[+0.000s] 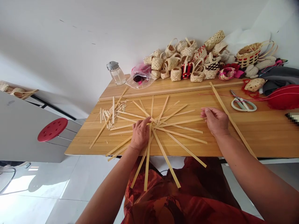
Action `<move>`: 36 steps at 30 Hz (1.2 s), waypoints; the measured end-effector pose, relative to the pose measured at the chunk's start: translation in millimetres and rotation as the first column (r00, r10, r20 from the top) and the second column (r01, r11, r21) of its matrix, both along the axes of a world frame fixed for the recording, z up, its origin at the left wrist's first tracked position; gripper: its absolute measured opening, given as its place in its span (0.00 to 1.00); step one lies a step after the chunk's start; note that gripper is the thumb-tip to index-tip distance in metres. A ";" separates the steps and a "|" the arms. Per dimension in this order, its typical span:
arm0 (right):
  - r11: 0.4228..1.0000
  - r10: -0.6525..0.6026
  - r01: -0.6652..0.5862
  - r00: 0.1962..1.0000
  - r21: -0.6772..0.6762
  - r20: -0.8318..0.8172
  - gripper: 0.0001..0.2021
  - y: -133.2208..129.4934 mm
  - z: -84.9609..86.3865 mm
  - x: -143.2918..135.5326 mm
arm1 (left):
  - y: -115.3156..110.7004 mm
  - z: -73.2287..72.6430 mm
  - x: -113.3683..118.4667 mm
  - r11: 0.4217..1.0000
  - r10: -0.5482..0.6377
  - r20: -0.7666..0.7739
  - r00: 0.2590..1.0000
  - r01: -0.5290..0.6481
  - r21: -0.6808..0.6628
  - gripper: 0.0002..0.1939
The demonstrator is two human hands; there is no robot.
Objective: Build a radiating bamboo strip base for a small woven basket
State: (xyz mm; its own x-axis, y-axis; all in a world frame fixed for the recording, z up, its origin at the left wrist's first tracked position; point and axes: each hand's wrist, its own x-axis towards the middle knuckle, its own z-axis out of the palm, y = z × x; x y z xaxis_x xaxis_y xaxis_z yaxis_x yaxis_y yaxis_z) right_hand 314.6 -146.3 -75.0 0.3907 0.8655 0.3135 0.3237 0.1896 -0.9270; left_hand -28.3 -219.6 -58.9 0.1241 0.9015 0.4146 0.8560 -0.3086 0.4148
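Flat pale bamboo strips [166,150] cross at a centre and fan out on the table like the spokes of a wheel. Over the left side of that crossing lies my left hand [140,133], its fingers and thumb closed on the strips. Part of the centre is hidden under it. Out to the right, my right hand [215,119] is closed in a pinch at the outer end of one bamboo strip [182,121]. Several strip ends stick out past the table's front edge, above my lap.
A long strip [231,119] and scissors [243,104] lie to the right. Strip offcuts [111,113] are heaped at left. Small woven baskets [176,74], a plastic bag [141,77] and a bottle [116,73] line the table's back. A red stool [52,129] stands left.
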 end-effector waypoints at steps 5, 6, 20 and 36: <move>1.000 0.003 -0.003 1.000 -0.014 -0.003 0.14 0.6 -1.9 0.3 | 1.0 -1.6 0.0 1.000 0.011 -0.028 1.000 -0.012 -0.012 0.21; 1.000 -0.001 0.001 1.000 -0.016 -0.001 0.14 0.6 -1.9 0.2 | 1.1 -1.7 0.0 1.000 0.010 -0.030 0.999 -0.011 -0.010 0.21; 0.999 -0.018 0.017 1.000 0.044 0.011 0.13 -0.8 2.8 -2.3 | 1.6 -3.1 0.4 0.999 0.005 -0.053 0.999 -0.007 -0.038 0.22; 0.999 -0.028 0.028 1.000 0.039 -0.003 0.11 0.2 2.2 -1.5 | 2.0 -3.3 -0.1 1.000 -0.011 -0.073 0.997 0.009 -0.028 0.21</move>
State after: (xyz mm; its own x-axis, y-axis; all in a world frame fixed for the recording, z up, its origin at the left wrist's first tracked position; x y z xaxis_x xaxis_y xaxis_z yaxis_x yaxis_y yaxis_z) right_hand 313.1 -146.1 -72.7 0.4150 0.8415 0.3459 0.3273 0.2167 -0.9198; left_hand -28.4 -217.6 -62.2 0.1626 0.9109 0.3792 0.8812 -0.3069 0.3594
